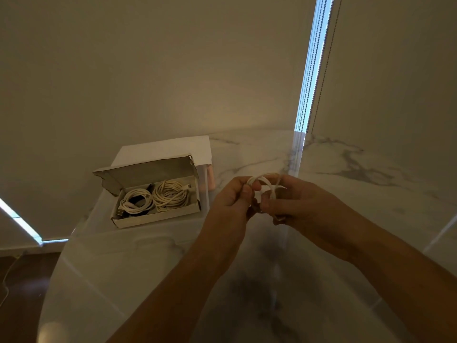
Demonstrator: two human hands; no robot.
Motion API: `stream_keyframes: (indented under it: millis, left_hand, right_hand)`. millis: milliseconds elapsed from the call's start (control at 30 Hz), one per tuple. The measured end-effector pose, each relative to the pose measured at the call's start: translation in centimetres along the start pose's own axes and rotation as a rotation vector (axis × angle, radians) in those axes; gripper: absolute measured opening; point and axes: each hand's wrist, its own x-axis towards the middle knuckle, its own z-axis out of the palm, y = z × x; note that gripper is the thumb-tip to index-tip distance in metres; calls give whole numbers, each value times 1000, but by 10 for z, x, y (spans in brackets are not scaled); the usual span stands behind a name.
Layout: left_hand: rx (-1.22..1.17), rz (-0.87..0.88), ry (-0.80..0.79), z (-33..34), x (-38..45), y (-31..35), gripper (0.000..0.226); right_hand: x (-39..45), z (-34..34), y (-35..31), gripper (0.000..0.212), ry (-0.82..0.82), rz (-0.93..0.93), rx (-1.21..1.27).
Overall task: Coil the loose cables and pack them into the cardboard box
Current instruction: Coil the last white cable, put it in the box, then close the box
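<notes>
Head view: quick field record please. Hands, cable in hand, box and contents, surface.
left hand: pinches one side of the white cable loop
right hand: grips the other side of the same loop
white cable: small coil held between both hands, above the table
cardboard box: open, lid up, left of the hands
box contents: two coiled cables, plus something dark, unclear
table: marble-patterned top

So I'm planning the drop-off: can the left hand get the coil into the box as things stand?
Probably yes: the cardboard box stands open beside the left hand, nothing lies between, though two coils nearly fill it.
</notes>
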Motion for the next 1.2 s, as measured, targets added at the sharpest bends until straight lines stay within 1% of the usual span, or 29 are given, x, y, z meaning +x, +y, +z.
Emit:
stream_keyframes:
  millis: [67,133,200,267,300,433,600,700,833,967,1200]
  left_hand:
    - [32,23,53,-2,1,1,28]
    - [39,52,98,-5,2,3,29]
    - [34,69,134,-8,3,5,29]
    - [15,77,156,-9,5,6,29]
    - [6,77,163,-9,5,7,30]
    - [-57,61,189,-6,6,11,28]
    - [-146,-26,249,-4,7,15,26]
    - [-159,-61,223,-3,6,16,25]
    - [-185,-62,180,0,4,18,28]
    - [-189,-69,173,1,1,18,27]
    - [-218,-47,184,-2,3,16,26]
  right_hand:
    - [-1,-4,-3,44,46,7,-96]
    - [-3,-10,-5,47,97,7,-256]
    - [-4,-15,-9,37,130,-42,-435]
    - [-6,-19,-12,22,156,-117,-529]
    - [-7,-20,-14,18,169,-148,-558]
    - [-7,-26,-17,16,244,-250,-649]
    - [-6,-36,-17,14,370,-320,-670]
    - [-6,-42,-19,13,449,-338,-703]
    - [-7,-48,-20,14,558,-377,-734]
    - [-3,-45,-13,11,586,-396,-807]
    - [1,-39,-1,9,557,-412,-1099]
